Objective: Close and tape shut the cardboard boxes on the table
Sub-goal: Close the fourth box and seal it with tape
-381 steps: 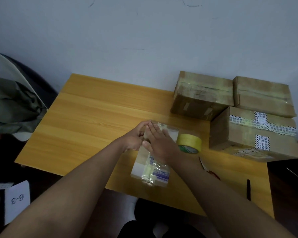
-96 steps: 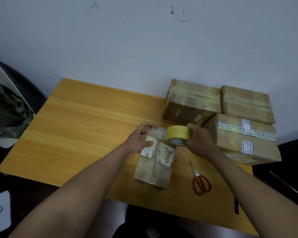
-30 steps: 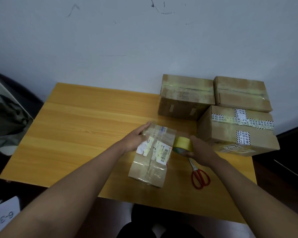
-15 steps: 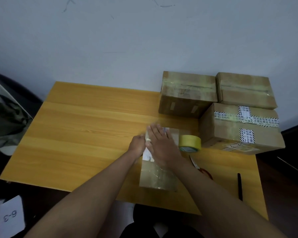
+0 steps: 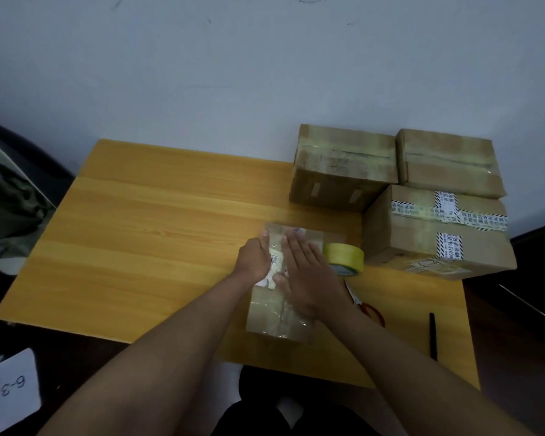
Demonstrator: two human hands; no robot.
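Note:
A small flat cardboard box (image 5: 274,319), covered in clear tape and white labels, lies near the table's front edge. My right hand (image 5: 306,275) lies flat on its top with straight fingers pressing down. My left hand (image 5: 255,258) holds the box's left side, fingers curled at its edge. A yellow tape roll (image 5: 344,257) rests on the table just right of the box, touched by neither hand.
Three taped cardboard boxes stand at the back right: one at the rear (image 5: 343,168), one beside it (image 5: 447,162), one in front (image 5: 434,234). Red-handled scissors (image 5: 367,306) and a black pen (image 5: 432,335) lie on the wooden table (image 5: 139,234). A paper sign (image 5: 13,385) lies on the floor.
My right hand set the tape roll down beside the box and moved onto the box top, where it now presses flat. My left hand stays at the box's left side.

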